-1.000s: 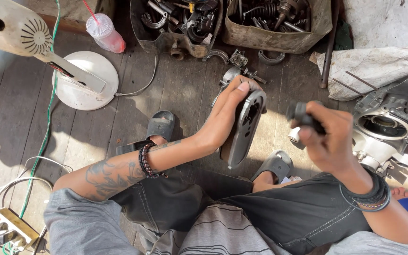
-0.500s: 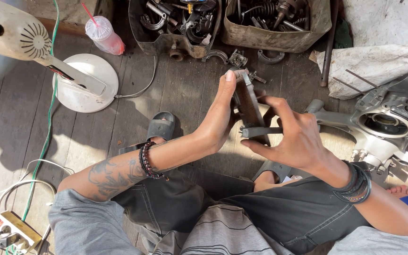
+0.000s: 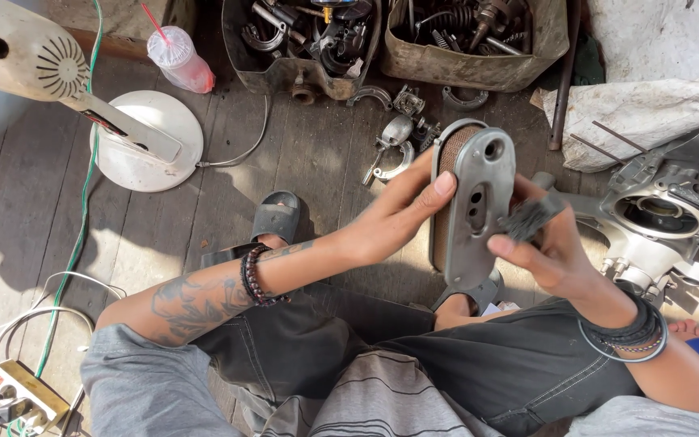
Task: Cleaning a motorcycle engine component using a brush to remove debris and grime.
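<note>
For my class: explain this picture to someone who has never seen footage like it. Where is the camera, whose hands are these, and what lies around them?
The single view comes from a camera worn on a person's head, looking down at their own lap and hands; they sit low over a wooden plank floor. The left hand steadies an oblong grey metal cover with holes, held upright. The right hand holds a small dark brush-like tool against it. On the floor lie loose metal clamps, two worn bins of engine parts, a white fan stand, a plastic cup of pink drink and, on the right, a grey engine casing.
</note>
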